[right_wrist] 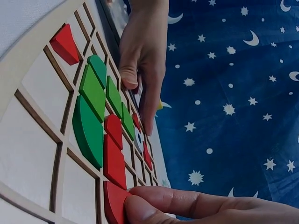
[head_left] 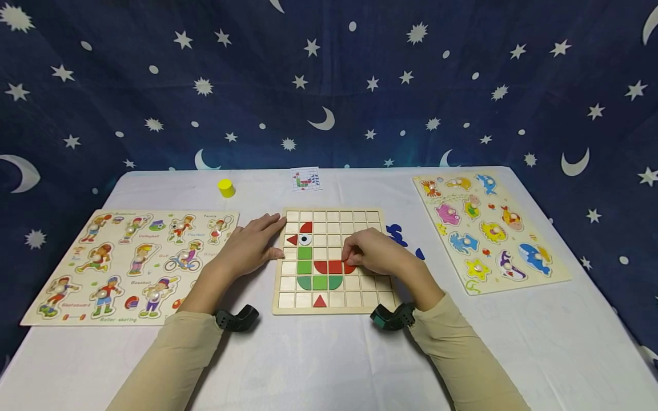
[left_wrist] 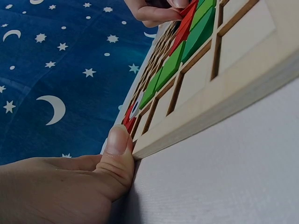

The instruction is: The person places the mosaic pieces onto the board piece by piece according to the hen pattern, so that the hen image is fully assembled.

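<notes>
A wooden grid board (head_left: 334,311) lies in front of me with flat coloured pieces in its squares. My left hand (head_left: 249,245) rests at the board's left edge, fingers extended and thumb against the side. With thumb and index finger, my right hand (head_left: 377,251) pinches a red quarter-round piece (right_wrist: 113,203) at the right end of the red row. Beside that piece lies a red square (head_left: 334,267). Green squares (head_left: 305,260) and dark green quarter-rounds (head_left: 336,282) are set around the row. An eye piece (head_left: 305,240) and a red triangle (head_left: 320,301) also sit in the grid.
Several blue pieces (head_left: 396,235) lie just right of the board. Behind it are a pattern card (head_left: 306,180) and a yellow cylinder (head_left: 226,188). A sports puzzle (head_left: 128,268) lies at left, a sea-animal puzzle (head_left: 488,234) at right.
</notes>
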Available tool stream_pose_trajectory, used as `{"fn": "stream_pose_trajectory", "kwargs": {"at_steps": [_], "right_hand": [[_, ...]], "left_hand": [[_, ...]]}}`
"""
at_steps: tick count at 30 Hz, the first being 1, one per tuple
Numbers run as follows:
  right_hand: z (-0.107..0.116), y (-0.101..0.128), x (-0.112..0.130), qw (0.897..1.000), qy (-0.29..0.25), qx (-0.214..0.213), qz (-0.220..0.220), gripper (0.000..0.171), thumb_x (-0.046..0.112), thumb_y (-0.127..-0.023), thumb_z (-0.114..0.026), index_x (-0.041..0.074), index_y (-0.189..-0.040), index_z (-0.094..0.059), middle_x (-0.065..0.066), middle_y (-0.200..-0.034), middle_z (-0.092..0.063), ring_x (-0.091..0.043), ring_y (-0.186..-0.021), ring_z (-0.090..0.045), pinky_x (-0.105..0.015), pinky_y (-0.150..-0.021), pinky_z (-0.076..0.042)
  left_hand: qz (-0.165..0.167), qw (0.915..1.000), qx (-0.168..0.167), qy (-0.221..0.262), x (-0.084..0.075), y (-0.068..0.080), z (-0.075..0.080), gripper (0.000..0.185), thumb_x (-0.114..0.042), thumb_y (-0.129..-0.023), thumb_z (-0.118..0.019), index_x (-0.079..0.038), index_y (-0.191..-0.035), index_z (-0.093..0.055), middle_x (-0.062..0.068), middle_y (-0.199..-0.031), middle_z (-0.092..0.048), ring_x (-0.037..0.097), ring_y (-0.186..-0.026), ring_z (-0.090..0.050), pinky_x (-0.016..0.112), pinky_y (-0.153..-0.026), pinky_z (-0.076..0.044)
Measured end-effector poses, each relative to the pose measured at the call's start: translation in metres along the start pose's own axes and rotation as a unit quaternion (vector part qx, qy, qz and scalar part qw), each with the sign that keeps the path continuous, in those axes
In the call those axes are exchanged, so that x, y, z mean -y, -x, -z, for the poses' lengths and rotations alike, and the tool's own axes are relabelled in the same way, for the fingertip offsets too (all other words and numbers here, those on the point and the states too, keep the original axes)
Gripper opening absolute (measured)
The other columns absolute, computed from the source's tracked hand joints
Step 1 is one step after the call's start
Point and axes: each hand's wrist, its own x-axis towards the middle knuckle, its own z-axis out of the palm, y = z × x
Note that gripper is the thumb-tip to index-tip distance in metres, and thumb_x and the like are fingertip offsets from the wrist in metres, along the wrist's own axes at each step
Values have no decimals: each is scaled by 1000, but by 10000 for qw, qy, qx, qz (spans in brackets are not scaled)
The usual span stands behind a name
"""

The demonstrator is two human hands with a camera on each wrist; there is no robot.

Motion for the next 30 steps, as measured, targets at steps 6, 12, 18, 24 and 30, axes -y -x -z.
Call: {"fn": "stream_pose_trajectory", "kwargs": {"at_steps": [6, 12, 18, 24, 30], "right_hand": [[0, 1, -1, 9998, -164, -48, 34, 11, 8, -86, -69, 17, -80, -68, 8, -72, -62, -9, -67, -51, -25, -67, -42], [-1, 0, -1, 9997, -162, -124, 108, 13, 7, -83, -71, 17, -77, -67, 10, -70, -62, -8, -66, -51, -24, -65, -42], [4, 2, -8, 9995, -193, -60, 261, 7, 13, -82, -74, 16, -83, -69, 6, -73, -58, -9, -70, -50, -25, -67, -42], [8, 4, -18, 9994, -207, 100, 250, 11, 14, -77, -78, 16, -84, -70, 4, -76, -56, -11, -74, -49, -25, -68, -42], [6, 4, -18, 9989, -230, 120, 403, 11, 13, -78, -78, 15, -83, -68, 4, -76, -56, -10, -74, -49, -24, -68, -42]], "left_hand": [[8, 10000, 47, -22, 0, 0, 0, 76, -47, -88, -60, -15, -150, -31, 10, -155, -30, 34, -143, -28, 63, -105, -29], [32, 10000, 61, -27, 0, -1, 0, 76, -47, -88, -60, -15, -150, -31, 10, -155, -30, 34, -143, -27, 63, -105, -29], [27, 10000, 47, -51, 0, 0, 1, 76, -48, -87, -60, -15, -150, -31, 10, -155, -30, 34, -143, -28, 63, -104, -30], [30, 9999, 67, -85, 0, 0, 0, 76, -48, -88, -60, -15, -150, -31, 10, -155, -30, 34, -143, -28, 62, -104, -30], [21, 10000, 71, -30, 1, -1, 0, 76, -48, -88, -59, -15, -150, -30, 9, -155, -29, 33, -143, -27, 62, -104, -30]]}}
